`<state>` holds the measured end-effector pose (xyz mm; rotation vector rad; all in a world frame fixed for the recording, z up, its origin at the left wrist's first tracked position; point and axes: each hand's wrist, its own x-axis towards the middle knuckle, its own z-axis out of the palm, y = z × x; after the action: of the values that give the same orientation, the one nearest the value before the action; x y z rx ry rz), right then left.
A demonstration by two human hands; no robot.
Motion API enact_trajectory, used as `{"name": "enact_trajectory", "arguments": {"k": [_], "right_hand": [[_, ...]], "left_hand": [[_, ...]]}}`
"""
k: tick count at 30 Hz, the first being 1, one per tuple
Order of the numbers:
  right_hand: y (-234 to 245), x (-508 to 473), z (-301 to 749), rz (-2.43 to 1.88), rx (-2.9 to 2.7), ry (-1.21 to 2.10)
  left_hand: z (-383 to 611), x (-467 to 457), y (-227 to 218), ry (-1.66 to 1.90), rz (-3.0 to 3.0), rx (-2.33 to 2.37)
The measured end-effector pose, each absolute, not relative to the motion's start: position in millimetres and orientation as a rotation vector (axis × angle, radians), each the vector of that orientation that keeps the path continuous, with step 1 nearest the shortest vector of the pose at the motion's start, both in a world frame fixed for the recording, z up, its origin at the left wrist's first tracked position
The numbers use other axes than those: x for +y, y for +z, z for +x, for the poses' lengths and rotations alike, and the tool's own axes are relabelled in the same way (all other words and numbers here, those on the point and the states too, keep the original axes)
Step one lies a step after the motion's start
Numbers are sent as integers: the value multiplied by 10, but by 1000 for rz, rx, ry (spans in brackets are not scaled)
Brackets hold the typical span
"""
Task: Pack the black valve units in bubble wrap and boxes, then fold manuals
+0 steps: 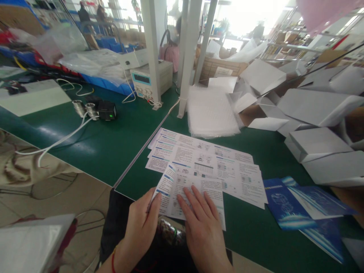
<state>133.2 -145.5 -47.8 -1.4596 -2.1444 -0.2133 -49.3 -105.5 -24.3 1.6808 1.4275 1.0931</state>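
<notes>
A printed leaflet (196, 197) with text and small diagrams lies before me at the table's front edge. Its left panel is lifted and bent upward, with my left hand (143, 218) closed on that edge, thumb on the printed side. My right hand (200, 216) rests flat on the leaflet's middle, fingers spread. Just beyond are several more unfolded sheets (241, 176), fanned over one another and partly under the leaflet. To the right, blue folded booklets (284, 204) overlap on the table.
Farther back lies a stack of bubble-wrap bags (212, 112). White cardboard boxes (324, 146) pile up on the right. Metal posts (186, 57) rise beside a power supply (152, 81). Metal fittings (91, 110) with white cables sit on the green table (99, 151) at left.
</notes>
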Motion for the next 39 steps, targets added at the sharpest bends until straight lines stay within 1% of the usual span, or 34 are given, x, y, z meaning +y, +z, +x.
{"name": "enact_trajectory", "arguments": {"k": [15,21,25,28,32,35,39], "right_hand": [[-494,-1463,1329,-1483,-2187,-225],[-508,-1459,1332,-1486,-2182,-218],[-510,-1446,1305,-1478,-2116,-166],[-538,-1429,1269,-1473,-1996,-100],[-542,-1418,1228,-1465,-1980,-97],[-454,-1433,1260,-1470,-2019,-108],[-297,-1488,1482,-1422,-2197,-146]], "left_hand": [[-490,-1067,-227,1119,1742,1408],[-446,-1019,-213,1112,2017,1344],[-437,-981,-188,1086,2323,1165],[-418,-945,-184,1033,2449,1039],[-332,-842,-273,1026,2537,1078],[-282,-768,-374,1039,2686,1074],[-252,-793,-415,929,2813,1113]]}}
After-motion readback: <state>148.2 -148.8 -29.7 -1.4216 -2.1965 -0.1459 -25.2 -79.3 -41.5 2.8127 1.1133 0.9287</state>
